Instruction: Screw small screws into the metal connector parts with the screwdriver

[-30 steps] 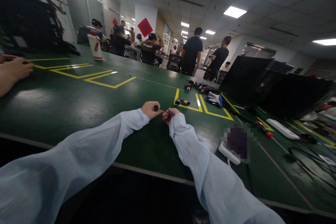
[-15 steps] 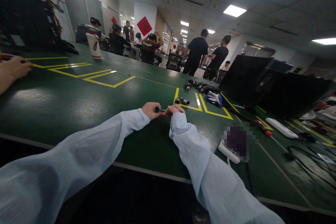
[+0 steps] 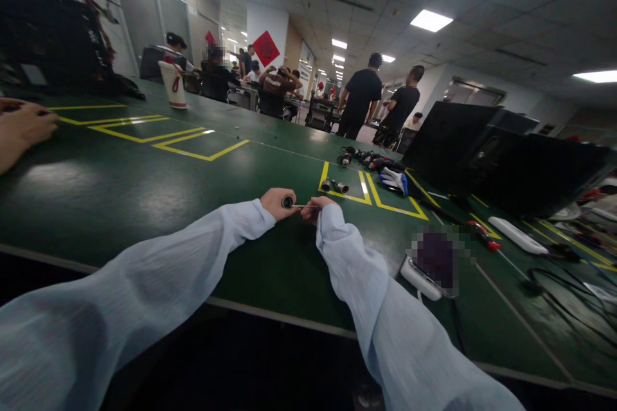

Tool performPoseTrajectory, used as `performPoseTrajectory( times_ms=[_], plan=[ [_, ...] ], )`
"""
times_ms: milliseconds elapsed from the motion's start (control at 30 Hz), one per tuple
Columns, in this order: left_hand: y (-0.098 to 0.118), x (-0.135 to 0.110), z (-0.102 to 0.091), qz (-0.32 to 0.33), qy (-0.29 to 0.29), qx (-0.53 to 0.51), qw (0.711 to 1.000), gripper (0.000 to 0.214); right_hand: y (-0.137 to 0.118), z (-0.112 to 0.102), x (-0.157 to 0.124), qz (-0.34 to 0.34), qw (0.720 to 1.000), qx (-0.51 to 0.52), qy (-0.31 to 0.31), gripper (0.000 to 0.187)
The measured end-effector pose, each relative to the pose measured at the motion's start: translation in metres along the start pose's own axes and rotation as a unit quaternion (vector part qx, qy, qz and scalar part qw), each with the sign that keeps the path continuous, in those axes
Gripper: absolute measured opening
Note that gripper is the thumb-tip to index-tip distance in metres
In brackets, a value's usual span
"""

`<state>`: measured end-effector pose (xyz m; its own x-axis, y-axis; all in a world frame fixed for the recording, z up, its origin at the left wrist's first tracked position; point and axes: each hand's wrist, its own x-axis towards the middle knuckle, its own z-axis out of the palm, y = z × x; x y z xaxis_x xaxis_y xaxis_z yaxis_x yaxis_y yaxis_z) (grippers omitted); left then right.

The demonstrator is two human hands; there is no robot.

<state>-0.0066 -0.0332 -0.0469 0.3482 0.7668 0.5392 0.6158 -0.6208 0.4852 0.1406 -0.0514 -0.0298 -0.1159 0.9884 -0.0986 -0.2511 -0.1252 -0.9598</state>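
Note:
Out over the green table, my left hand [image 3: 277, 203] is closed around a round metal connector [image 3: 288, 201], its dark ringed open end towards me. A thin metal rod [image 3: 303, 207] runs from the connector to my right hand [image 3: 317, 205], whose fingers pinch its other end. Those fingers hide whatever handle the rod may have. Two similar metal connectors [image 3: 340, 187] lie just beyond, inside a yellow taped outline [image 3: 366, 200].
Behind these lie a heap of dark cabled connectors [image 3: 369, 158] and a blue-white glove [image 3: 394, 180]. On the right are a white device [image 3: 420, 277], a red-handled screwdriver [image 3: 486, 237] and black cables [image 3: 554, 295]. Another person's hand [image 3: 26, 128] rests at left, near a paper cup [image 3: 172, 85].
My right hand has shifted slightly right, away from the connector, and more of the thin rod now shows. My left hand has stayed in place with the connector.

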Motion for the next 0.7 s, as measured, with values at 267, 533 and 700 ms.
performPoseTrajectory(
  times_ms=[267, 533, 700],
  plan=[
    [0.003, 0.001, 0.0, -0.019, 0.005, -0.041, 0.999, 0.019, -0.002, -0.001, -0.006, 0.007, 1.0, 0.022, -0.018, 0.031],
    [-0.003, 0.002, 0.002, -0.013, -0.035, -0.023, 0.999, 0.015, 0.002, 0.003, -0.019, -0.187, 0.974, -0.126, 0.012, 0.019],
    [-0.003, 0.002, 0.001, 0.006, -0.02, -0.016, 1.0, 0.015, -0.002, 0.003, -0.014, -0.091, 0.994, -0.065, -0.011, 0.024]
  ],
)
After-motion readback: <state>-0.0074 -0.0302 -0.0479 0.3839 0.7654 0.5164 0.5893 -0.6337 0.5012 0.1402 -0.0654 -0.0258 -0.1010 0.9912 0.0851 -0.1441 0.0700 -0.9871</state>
